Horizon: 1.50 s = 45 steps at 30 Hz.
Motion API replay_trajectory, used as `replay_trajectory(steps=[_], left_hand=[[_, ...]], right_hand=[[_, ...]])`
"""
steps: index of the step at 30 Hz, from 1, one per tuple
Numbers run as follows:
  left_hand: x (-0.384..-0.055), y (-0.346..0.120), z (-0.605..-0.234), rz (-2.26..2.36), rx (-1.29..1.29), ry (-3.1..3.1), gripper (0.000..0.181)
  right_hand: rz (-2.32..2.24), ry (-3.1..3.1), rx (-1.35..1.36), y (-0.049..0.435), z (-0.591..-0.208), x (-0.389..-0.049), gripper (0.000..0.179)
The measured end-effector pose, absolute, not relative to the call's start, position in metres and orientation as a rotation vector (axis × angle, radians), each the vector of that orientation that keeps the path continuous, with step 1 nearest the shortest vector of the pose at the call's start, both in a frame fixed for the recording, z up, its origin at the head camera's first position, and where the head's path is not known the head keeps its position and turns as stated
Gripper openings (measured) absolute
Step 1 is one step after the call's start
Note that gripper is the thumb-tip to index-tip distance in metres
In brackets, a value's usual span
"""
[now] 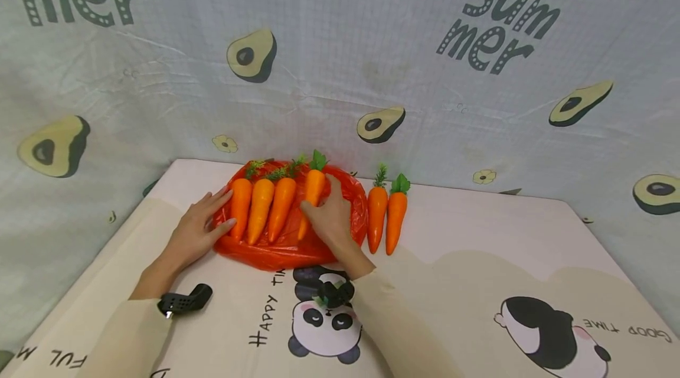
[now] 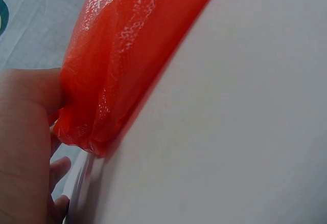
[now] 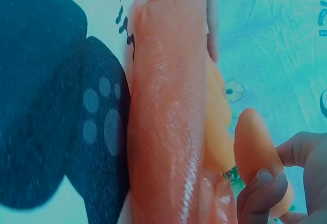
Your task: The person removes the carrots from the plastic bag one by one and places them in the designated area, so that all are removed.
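Observation:
A red plastic bag [image 1: 297, 257] lies spread on the table with several orange carrots on it. My right hand [image 1: 332, 212] pinches one carrot [image 1: 314, 186], its green top pointing to the back. In the right wrist view, the thumb and fingers [image 3: 301, 150] are on either side of that carrot [image 3: 253, 139]. At the bag's left end, my left hand [image 1: 199, 224] holds the edge, close beside the leftmost carrot [image 1: 241, 204]. Thumb and fingers stand around the bag's bunched end [image 2: 97, 116] in the left wrist view. Two more carrots lie side by side to the bag's right, the nearer one [image 1: 376, 215] along its edge.
Pale panda-print cloth covers the table [image 1: 457, 224]. Behind it hangs a grey sheet [image 1: 329, 59] with avocado prints, close to the table's back edge. A black strap [image 1: 186, 300] is on the left wrist, and another dark device [image 1: 336, 293] sits under the right wrist.

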<state>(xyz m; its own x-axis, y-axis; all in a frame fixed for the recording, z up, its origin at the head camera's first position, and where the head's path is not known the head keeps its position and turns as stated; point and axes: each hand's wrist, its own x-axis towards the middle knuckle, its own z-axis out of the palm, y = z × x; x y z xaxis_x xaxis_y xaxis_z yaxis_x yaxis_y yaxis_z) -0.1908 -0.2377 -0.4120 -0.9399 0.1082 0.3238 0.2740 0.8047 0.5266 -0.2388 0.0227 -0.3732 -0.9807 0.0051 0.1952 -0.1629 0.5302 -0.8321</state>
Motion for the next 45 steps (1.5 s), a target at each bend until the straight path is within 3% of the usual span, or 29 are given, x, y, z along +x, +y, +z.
replay_trajectory(steps=[45], left_hand=[[-0.193, -0.24, -0.413, -0.852, -0.312, -2.725, 0.065]], right_hand=[[1.363, -2.469, 0.102, 0.106, -0.356, -0.225, 0.069]])
